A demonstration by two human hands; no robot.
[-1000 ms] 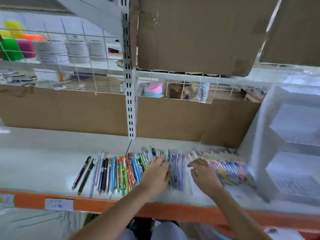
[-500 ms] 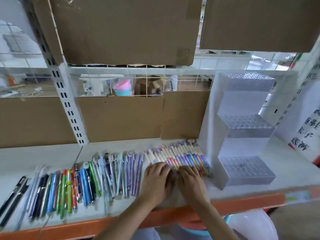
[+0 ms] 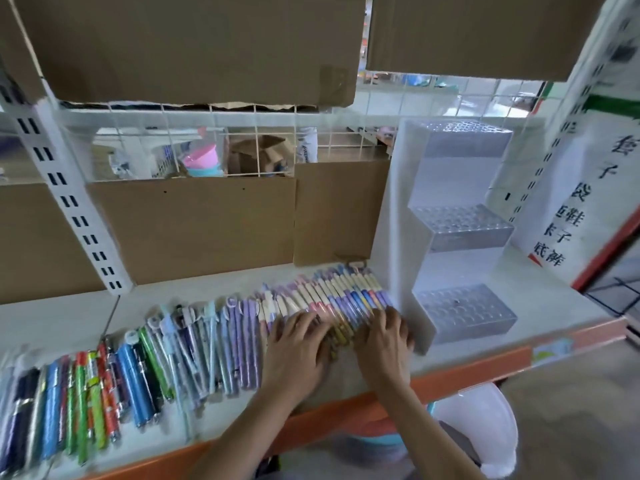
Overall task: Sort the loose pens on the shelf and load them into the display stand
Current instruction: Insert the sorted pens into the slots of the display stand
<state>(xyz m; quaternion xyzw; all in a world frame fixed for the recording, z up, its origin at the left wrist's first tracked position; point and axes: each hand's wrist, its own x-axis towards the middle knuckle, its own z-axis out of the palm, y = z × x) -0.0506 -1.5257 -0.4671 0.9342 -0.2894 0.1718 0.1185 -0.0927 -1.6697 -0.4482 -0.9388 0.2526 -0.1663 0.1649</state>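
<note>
Here, seen from above: two bare forearms reach forward from the bottom edge onto a white shelf with an orange front rim (image 3: 467, 370)
Left hand (image 3: 297, 348): palm down, fingers spread and only slightly bent, laid flat over the near ends of the pastel pens; it presses on them and grips nothing
Right hand (image 3: 384, 344): palm down just beside the left one, fingers fanned forward and resting on the pens nearest the stand; it too lies flat, with nothing pinched or held
Arms: both forearms rise diagonally from the lower middle, wrists close together, hands side by side but not overlapping
Pastel pens (image 3: 341, 292): a tight row of cream, pink and purple wrapped pens lying side by side on the shelf, far ends pointing at the cardboard backing, right edge of the row just beside the stand
Purple and pale blue pens (image 3: 221, 344): a looser row to the left of the hands, some with round toppers
Bright pens (image 3: 104, 393): blue, green, orange and dark pens in clear wrappers, spread out at the far left of the shelf
Display stand (image 3: 462, 306): clear acrylic, three stepped tiers of round holes, standing upright at the right of the shelf; the tiers look unfilled
Behind: brown cardboard panels (image 3: 194, 223), a white wire grid (image 3: 242, 140) and a white slotted upright (image 3: 72, 202)
Far right: a white sign with black characters (image 3: 575, 209)
</note>
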